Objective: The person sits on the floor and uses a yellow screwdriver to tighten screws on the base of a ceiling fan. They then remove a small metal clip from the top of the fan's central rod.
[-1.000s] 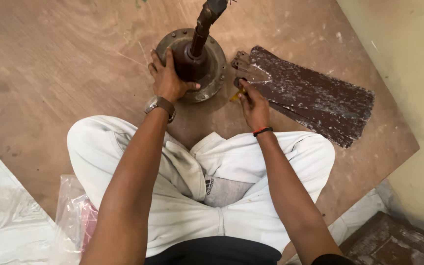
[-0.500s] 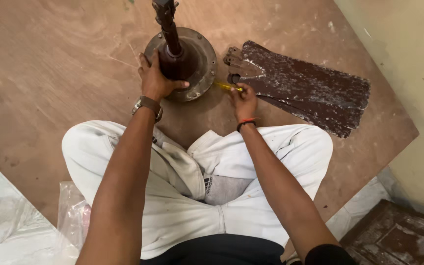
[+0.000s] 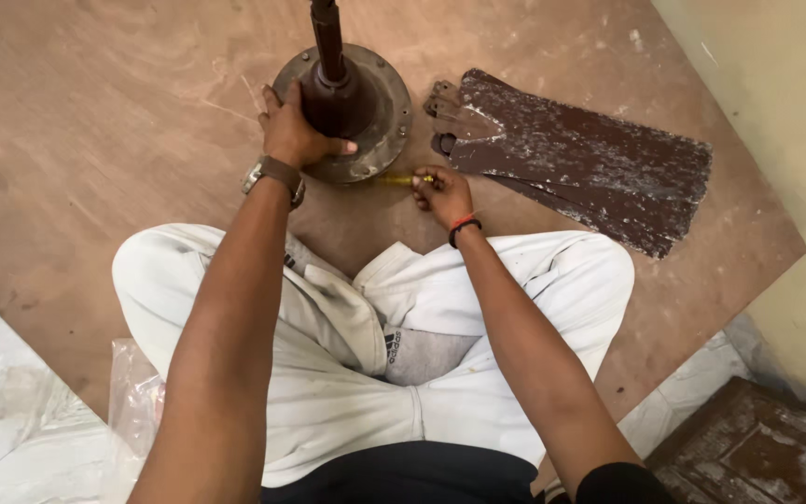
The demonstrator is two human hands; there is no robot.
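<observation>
Floor board: I'm looking down on a big brown wooden board (image 3: 95,140) on the floor, scuffed and dusty, and everything sits on it.

Legs: the person sits cross-legged in pale trousers (image 3: 347,373), knees spread wide, with the work just ahead of them.

Blades: to the right lies a stack of dark brown fan blades (image 3: 590,168), flat on the board, long axis running from upper left to lower right, the bracket ends pointing toward the motor.

Fan motor: a round, rusty fan motor (image 3: 380,126) rests flat on the board, with its dark rod (image 3: 328,42) standing up and out of the top of the view.

Left hand: my left hand (image 3: 296,135) is closed around the dark cup at the foot of the rod, thumb wrapped round the front, pinning the motor down. A watch (image 3: 274,175) sits on that wrist.

Right hand: my right hand (image 3: 442,194) is pinched shut on a small yellow-handled screwdriver (image 3: 408,179). A red and black band (image 3: 464,226) circles the wrist.

Key relation: the screwdriver lies nearly level, long axis left to right, its tip pointing left at the near-right edge of the motor's rim. The motor lies to the left of the right hand, just beside it. I can't tell whether the tip is actually touching the rim.

Nearer hand: the left is already on the motor; the right sits just off its edge.
</observation>
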